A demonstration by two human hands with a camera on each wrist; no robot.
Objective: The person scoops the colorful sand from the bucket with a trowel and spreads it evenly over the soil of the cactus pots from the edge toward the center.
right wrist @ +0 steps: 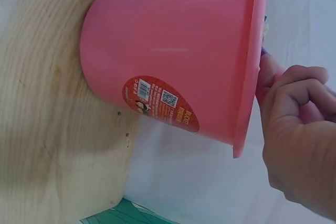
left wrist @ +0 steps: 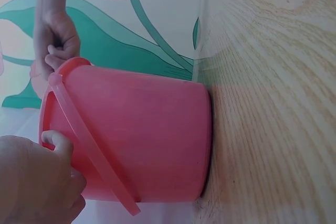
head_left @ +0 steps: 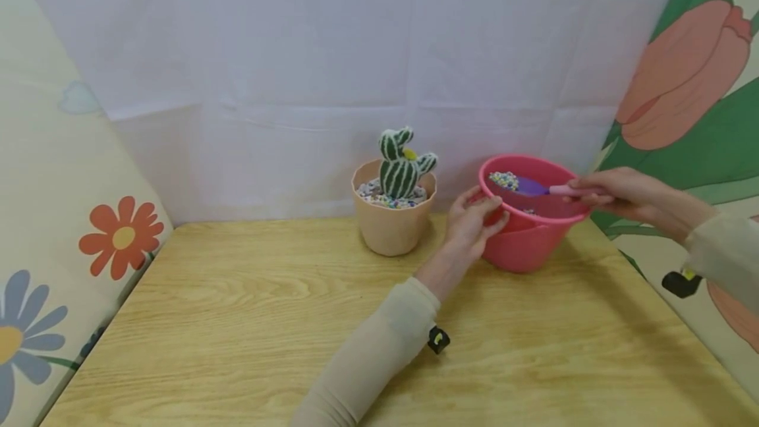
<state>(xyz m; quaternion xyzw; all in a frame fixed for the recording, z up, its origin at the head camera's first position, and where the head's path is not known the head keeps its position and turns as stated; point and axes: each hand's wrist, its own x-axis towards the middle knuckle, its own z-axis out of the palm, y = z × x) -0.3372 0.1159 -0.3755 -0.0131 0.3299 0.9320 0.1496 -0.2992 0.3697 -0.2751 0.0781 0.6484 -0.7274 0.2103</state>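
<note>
A pink bucket (head_left: pixel 522 242) stands at the back right of the table. My left hand (head_left: pixel 468 223) grips its rim on the near left side; in the left wrist view the curled fingers of that hand (left wrist: pixel 42 182) lie by the rim and the bucket's handle (left wrist: pixel 94 150). My right hand (head_left: pixel 617 193) holds a small shovel by its pink handle (head_left: pixel 563 190). Its purple blade (head_left: pixel 532 186) is over the bucket's opening, heaped with small multicoloured pebbles (head_left: pixel 505 180). In the right wrist view the bucket wall hides most of the shovel.
Left of the bucket stands a peach flowerpot (head_left: pixel 391 229) with a knitted green-and-white cactus (head_left: pixel 400 176) among pebbles. A white cloth (head_left: pixel 296 84) hangs behind the wooden table (head_left: pixel 237 321). A red label (right wrist: pixel 160 103) is stuck on the bucket.
</note>
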